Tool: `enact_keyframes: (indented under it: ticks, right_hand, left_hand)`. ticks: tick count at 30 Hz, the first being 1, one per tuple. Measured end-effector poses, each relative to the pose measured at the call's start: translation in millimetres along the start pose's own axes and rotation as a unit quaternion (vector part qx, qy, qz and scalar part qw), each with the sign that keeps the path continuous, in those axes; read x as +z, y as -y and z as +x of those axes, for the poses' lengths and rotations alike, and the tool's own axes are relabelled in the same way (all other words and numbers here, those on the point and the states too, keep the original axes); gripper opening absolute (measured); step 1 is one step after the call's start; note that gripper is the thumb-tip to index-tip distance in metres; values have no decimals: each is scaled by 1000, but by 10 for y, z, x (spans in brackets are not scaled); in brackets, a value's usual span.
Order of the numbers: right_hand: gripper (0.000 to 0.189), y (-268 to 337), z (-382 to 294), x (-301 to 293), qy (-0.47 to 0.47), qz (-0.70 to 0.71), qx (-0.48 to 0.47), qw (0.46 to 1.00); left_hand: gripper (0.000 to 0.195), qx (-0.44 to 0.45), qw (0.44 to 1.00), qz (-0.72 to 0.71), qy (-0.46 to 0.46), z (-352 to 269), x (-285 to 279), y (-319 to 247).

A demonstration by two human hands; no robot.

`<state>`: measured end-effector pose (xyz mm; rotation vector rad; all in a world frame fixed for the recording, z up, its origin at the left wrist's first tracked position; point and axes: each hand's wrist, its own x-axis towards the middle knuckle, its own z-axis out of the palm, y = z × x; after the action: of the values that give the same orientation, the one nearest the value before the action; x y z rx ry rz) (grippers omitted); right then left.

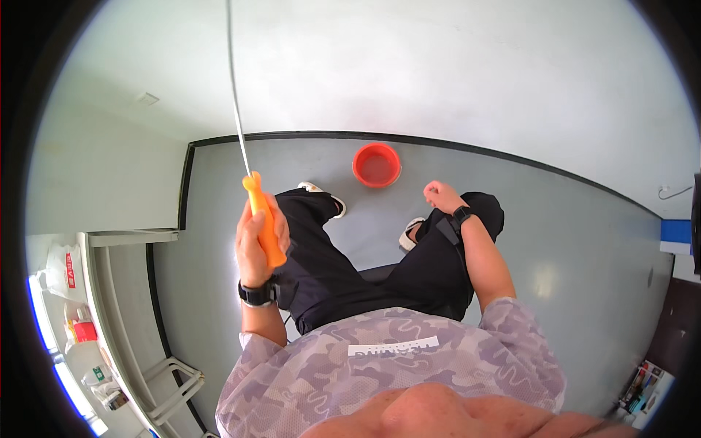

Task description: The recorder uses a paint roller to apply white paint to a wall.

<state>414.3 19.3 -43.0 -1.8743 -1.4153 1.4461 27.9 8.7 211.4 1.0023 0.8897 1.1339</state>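
Observation:
My left hand is closed around the orange plastic handle of a tool with a long, thin metal rod. The rod points up and away from me, and its far end runs out of the picture at the top. Above my right knee is my right hand, loosely curled; whether its fingers are fully closed is unclear, and nothing is seen in it. A red plastic bucket stands on the floor between and beyond my feet, near the wall. Its inside shows no clear contents.
A white wall with a black skirting strip rises beyond the bucket. Along the left runs a sill with plastic bags and a bottle, above a white metal frame. Boxed items stand at the lower right.

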Motion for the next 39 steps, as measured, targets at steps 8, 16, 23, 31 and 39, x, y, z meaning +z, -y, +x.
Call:
enact_keyframes:
  ticks: [8, 16, 23, 31, 39]
  right_hand:
    - [21, -88, 54, 65, -5, 10, -2, 1000]
    - [21, -86, 55, 38, -4, 3, 20, 1000]
    - [19, -87, 111, 71, 6, -7, 18, 1000]
    - [20, -210, 157, 113, -5, 14, 27, 1000]
    - [21, -150, 143, 69, 13, 2, 34, 999]
  left_hand:
    - [37, -132, 978, -149, -64, -170, -372, 893]
    - [37, -173, 970, -157, -67, -180, -386, 896]
    - [37, -149, 970, -190, -3, -220, -463, 714]
    - [40, -96, 986, -133, -8, 321, -226, 428]
    - [42, -78, 983, -164, -4, 498, -55, 335]
